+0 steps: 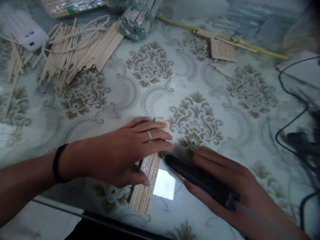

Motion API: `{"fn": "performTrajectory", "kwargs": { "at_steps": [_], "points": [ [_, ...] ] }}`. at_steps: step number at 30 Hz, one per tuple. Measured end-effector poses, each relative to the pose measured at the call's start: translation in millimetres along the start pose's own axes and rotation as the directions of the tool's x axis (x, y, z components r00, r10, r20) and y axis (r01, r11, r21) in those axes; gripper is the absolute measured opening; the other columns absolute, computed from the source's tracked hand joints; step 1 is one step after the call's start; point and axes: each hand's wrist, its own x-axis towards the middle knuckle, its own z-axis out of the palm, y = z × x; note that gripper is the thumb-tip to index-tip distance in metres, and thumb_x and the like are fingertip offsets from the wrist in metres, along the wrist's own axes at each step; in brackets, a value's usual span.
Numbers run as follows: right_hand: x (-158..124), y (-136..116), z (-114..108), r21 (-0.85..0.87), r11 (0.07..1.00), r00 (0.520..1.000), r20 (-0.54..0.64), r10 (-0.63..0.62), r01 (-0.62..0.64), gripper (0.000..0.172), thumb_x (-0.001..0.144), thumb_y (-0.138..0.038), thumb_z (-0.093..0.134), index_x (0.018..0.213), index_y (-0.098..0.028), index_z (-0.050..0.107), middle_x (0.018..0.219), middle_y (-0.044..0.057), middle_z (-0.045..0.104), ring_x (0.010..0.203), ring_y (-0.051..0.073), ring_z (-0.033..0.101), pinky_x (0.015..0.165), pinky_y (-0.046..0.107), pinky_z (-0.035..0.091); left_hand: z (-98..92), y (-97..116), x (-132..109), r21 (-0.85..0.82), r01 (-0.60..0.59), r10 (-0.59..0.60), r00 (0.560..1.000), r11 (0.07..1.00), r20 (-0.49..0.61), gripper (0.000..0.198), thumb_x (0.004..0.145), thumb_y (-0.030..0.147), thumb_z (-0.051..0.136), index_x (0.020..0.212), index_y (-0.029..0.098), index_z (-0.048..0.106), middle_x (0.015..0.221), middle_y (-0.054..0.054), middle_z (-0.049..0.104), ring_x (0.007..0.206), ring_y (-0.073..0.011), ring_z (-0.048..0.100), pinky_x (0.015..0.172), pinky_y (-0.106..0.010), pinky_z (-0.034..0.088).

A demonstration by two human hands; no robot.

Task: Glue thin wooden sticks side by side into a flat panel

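Observation:
A flat strip of several wooden sticks point(143, 196), laid side by side with shiny glue-like streaks on top, lies on the patterned table near its front edge. My left hand point(117, 151), with a ring and a black wristband, rests across the strip, fingers over its far part and thumb on its near part. My right hand point(225, 180) is wrapped round a black pen-like tool point(200, 178), probably a glue gun. The tool's metal tip points left at the strip's right edge, just below my left fingertips. A clear rod or tube runs from its back end.
Loose sticks point(100, 46) lie at the back left under a white cable and a white power block point(27, 31). Behind them are plastic-wrapped bundles point(140, 23). A small wooden panel point(223, 50) and yellow strip point(265, 50) lie back right. A black cable point(277, 133) runs down the right side.

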Motion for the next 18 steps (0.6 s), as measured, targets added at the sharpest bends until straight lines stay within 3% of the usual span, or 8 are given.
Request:
{"fn": "performTrajectory", "kwargs": {
  "at_steps": [4, 8, 18],
  "points": [
    [0.0, 1.9, 0.9, 0.027, 0.999, 0.999, 0.02, -0.03, 0.029, 0.015, 0.112, -0.022, 0.07, 0.098, -0.03, 0.067, 0.09, 0.002, 0.075, 0.08, 0.026, 0.077, 0.07, 0.04, 0.064, -2.0, 1.4, 0.4, -0.004, 0.014, -0.014, 1.0, 1.0, 0.019, 0.079, 0.102, 0.049, 0.087, 0.169, 0.017, 0.06, 0.177, -0.021, 0.065, 0.179, -0.0455, 0.042, 0.149, -0.07, 0.028],
    [0.2, 3.0, -0.7, 0.038, 0.999, 0.998, 0.044, -0.034, 0.033, 0.014, 0.11, -0.019, 0.07, 0.1, -0.028, 0.068, 0.088, 0.001, 0.073, 0.078, 0.023, 0.075, 0.068, 0.037, 0.061, -1.7, 1.3, -0.8, 0.009, 0.011, -0.012, 1.0, 1.0, 0.024, 0.081, 0.105, 0.052, 0.085, 0.17, 0.012, 0.059, 0.177, -0.023, 0.064, 0.18, -0.0455, 0.042, 0.15, -0.07, 0.025],
    [8.6, -2.5, -0.2, 0.038, 0.999, 1.0, -0.012, -0.016, 0.016, 0.023, 0.111, -0.026, 0.068, 0.088, -0.028, 0.068, 0.081, 0.002, 0.073, 0.07, 0.023, 0.073, 0.06, 0.037, 0.059, -2.3, 2.7, 0.3, 0.006, 0.014, -0.014, 1.0, 1.0, 0.016, 0.075, 0.104, 0.047, 0.085, 0.167, 0.014, 0.06, 0.178, -0.027, 0.06, 0.178, -0.045, 0.045, 0.148, -0.071, 0.028]
  ]
}}
